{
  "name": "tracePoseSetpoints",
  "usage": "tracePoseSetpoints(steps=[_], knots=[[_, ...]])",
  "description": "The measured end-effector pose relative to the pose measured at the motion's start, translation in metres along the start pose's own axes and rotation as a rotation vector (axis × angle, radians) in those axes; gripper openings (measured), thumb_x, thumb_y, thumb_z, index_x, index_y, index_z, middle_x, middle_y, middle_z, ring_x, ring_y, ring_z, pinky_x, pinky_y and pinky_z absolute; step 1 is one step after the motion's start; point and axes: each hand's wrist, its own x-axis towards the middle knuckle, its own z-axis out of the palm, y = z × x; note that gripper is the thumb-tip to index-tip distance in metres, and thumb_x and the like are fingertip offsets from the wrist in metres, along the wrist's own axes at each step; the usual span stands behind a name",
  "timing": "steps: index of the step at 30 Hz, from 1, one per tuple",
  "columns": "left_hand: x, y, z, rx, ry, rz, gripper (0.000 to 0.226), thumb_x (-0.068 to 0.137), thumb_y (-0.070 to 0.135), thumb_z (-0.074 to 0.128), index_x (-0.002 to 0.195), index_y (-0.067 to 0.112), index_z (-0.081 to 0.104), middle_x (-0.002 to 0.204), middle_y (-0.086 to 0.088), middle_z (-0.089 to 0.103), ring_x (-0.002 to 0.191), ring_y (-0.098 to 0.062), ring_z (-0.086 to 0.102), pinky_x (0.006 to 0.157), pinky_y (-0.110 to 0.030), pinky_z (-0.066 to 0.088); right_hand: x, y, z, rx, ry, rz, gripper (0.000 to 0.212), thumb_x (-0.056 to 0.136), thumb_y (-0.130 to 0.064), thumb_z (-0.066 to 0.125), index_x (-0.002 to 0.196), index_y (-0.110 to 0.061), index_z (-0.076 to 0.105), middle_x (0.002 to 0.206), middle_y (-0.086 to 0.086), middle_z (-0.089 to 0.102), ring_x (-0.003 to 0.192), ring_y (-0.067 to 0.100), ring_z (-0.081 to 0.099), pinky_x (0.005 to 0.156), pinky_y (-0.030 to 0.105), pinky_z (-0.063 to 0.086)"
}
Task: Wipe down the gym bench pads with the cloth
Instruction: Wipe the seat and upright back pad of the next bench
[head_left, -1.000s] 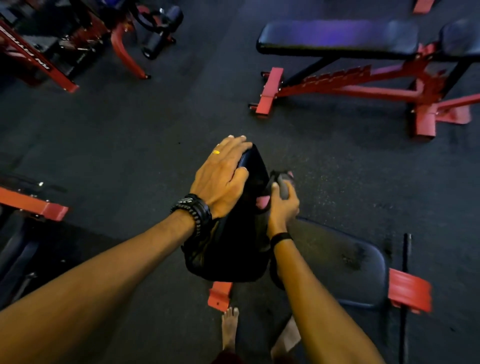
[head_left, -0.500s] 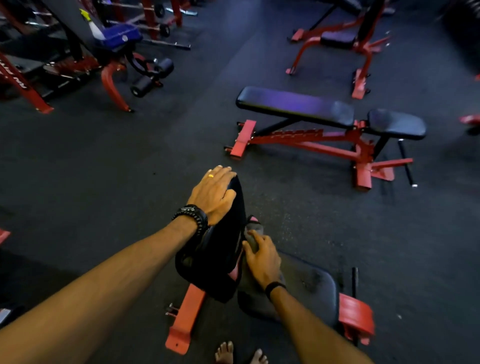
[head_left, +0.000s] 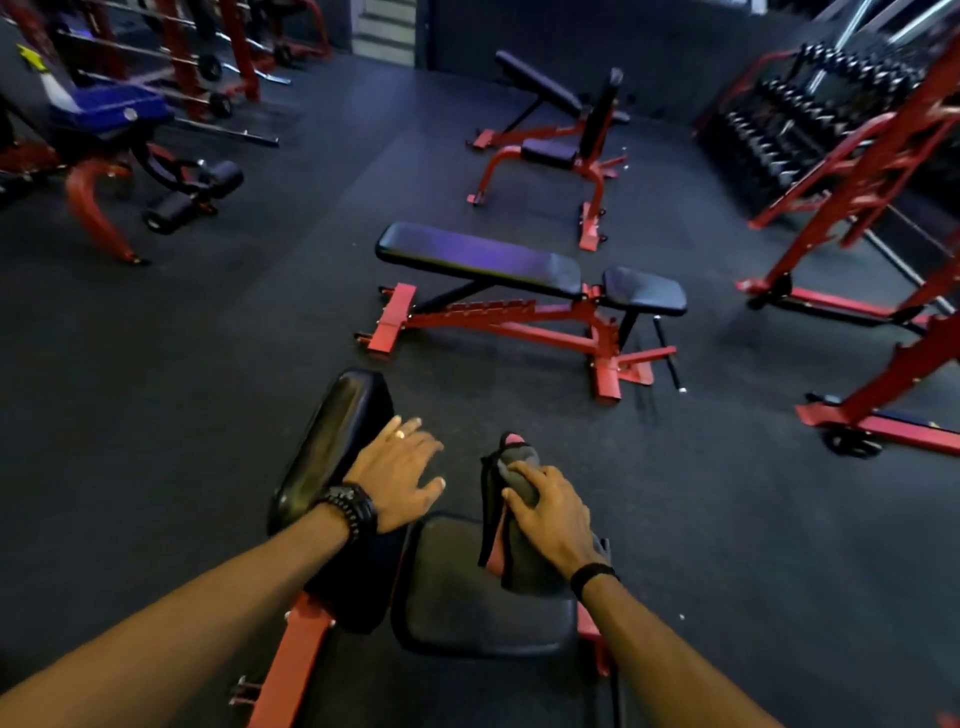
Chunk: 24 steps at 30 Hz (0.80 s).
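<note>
A black raised back pad (head_left: 332, 447) of the near bench tilts up at lower centre. Its flat seat pad (head_left: 457, 597) lies just right of it, on a red frame (head_left: 296, 660). My left hand (head_left: 400, 475) hovers with fingers spread at the back pad's right edge, holding nothing. My right hand (head_left: 550, 512) grips a grey and pink cloth (head_left: 511, 525) that hangs down over the seat pad's far right side.
Another flat bench (head_left: 483, 260) with a red frame stands on the dark rubber floor ahead. A further incline bench (head_left: 566, 119) is behind it. Red racks (head_left: 878, 208) and dumbbells (head_left: 810, 98) are at right, and a blue-padded machine (head_left: 109, 111) at left.
My left hand has come off the top of the back pad and slid down its right side. My right hand has lifted the cloth up from behind the pad. The view has tilted upward.
</note>
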Motion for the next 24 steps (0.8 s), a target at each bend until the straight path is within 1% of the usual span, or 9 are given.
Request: tracePoseSetpoints(steps=[2,3,6,8,10,12,19,22,24], knots=[[-0.01,0.022,0.012,-0.135,-0.016,-0.054,0.061,0.093,0.054,0.04,0.143,0.019,0.044,0.15,0.0,0.043,0.148,-0.017,0.021,0.121,-0.028,0.007,-0.008,0.006,-0.012,-0.058,-0.078,-0.114,0.045,0.095,-0.052,0.052,0.138,-0.037,0.048,0.129,-0.005,0.05,0.118,0.016,0.049,0.094,0.039,0.048],[-0.015,0.034,0.018,-0.183,-0.011,-0.079,0.056,0.095,0.05,0.048,0.143,0.02,0.045,0.15,0.0,0.043,0.147,-0.016,0.024,0.119,-0.027,0.012,-0.012,0.009,-0.017,-0.102,-0.104,-0.167,0.046,0.096,-0.053,0.05,0.139,-0.037,0.047,0.129,-0.006,0.049,0.118,0.015,0.048,0.093,0.038,0.048],[-0.028,0.068,0.04,-0.274,0.022,-0.181,0.053,0.094,0.047,0.054,0.141,0.023,0.048,0.145,0.001,0.048,0.139,-0.016,0.037,0.111,-0.028,0.029,-0.022,0.026,-0.027,-0.2,-0.133,-0.265,0.047,0.097,-0.055,0.047,0.14,-0.037,0.045,0.133,-0.005,0.047,0.118,0.016,0.047,0.091,0.038,0.049],[-0.032,0.087,0.056,-0.305,0.043,-0.263,0.052,0.094,0.047,0.054,0.139,0.023,0.05,0.141,0.002,0.051,0.133,-0.015,0.044,0.107,-0.027,0.034,-0.028,0.042,-0.035,-0.234,-0.143,-0.31,0.047,0.097,-0.055,0.046,0.141,-0.036,0.045,0.134,-0.005,0.047,0.119,0.017,0.047,0.089,0.037,0.049],[-0.035,0.107,0.073,-0.315,0.062,-0.339,0.052,0.093,0.048,0.054,0.139,0.023,0.05,0.14,0.003,0.052,0.13,-0.014,0.046,0.106,-0.028,0.036,-0.035,0.063,-0.043,-0.268,-0.141,-0.362,0.048,0.097,-0.055,0.045,0.141,-0.035,0.046,0.134,-0.004,0.048,0.119,0.018,0.047,0.087,0.036,0.049],[-0.038,0.132,0.091,-0.332,0.08,-0.419,0.053,0.093,0.049,0.054,0.139,0.023,0.05,0.14,0.003,0.052,0.13,-0.015,0.046,0.106,-0.029,0.037,-0.043,0.084,-0.052,-0.29,-0.176,-0.416,0.048,0.098,-0.054,0.045,0.141,-0.034,0.045,0.134,-0.003,0.047,0.118,0.018,0.047,0.088,0.034,0.047],[-0.051,0.211,0.135,-0.351,0.107,-0.589,0.052,0.093,0.046,0.056,0.139,0.02,0.051,0.14,0.0,0.052,0.132,-0.017,0.045,0.107,-0.028,0.034,-0.062,0.137,-0.067,-0.282,-0.272,-0.581,0.048,0.098,-0.051,0.045,0.142,-0.03,0.045,0.136,0.002,0.047,0.119,0.022,0.046,0.095,0.039,0.047],[-0.057,0.221,0.143,-0.347,0.101,-0.652,0.053,0.093,0.049,0.055,0.139,0.021,0.05,0.14,0.002,0.052,0.132,-0.016,0.045,0.108,-0.028,0.034,-0.054,0.142,-0.067,-0.292,-0.304,-0.647,0.048,0.099,-0.051,0.044,0.143,-0.03,0.044,0.137,0.002,0.047,0.12,0.022,0.046,0.095,0.04,0.047],[-0.06,0.217,0.15,-0.373,0.111,-0.706,0.053,0.092,0.049,0.055,0.138,0.022,0.051,0.14,0.002,0.052,0.131,-0.017,0.045,0.109,-0.03,0.035,-0.04,0.144,-0.061,-0.305,-0.31,-0.678,0.047,0.099,-0.05,0.045,0.141,-0.029,0.046,0.135,0.003,0.048,0.119,0.023,0.047,0.092,0.04,0.049]])
